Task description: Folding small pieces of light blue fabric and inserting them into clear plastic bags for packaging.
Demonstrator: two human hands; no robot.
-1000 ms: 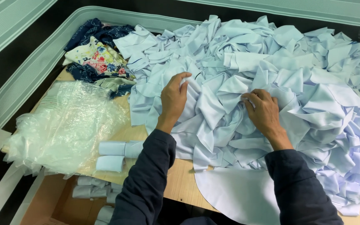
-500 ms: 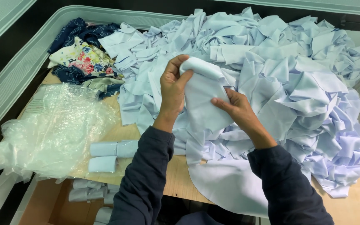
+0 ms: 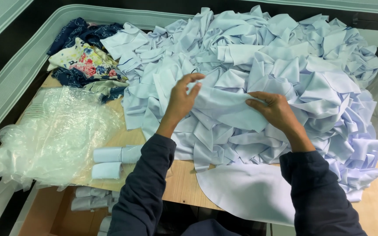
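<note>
While fabric-laden, both hands [image 3: 182, 99] [image 3: 276, 111] palm-down.

Both hands, the left hand [image 3: 181, 101] and the right hand [image 3: 276, 111], grip one pale blue fabric piece [image 3: 224, 107] above the heap of pale blue cuttings [image 3: 285, 61] on the wooden table [image 3: 182, 183]. Clear plastic bags [image 3: 57, 135] lie at the left edge, with rolled pale pieces [image 3: 110, 159] just beside them.
</note>
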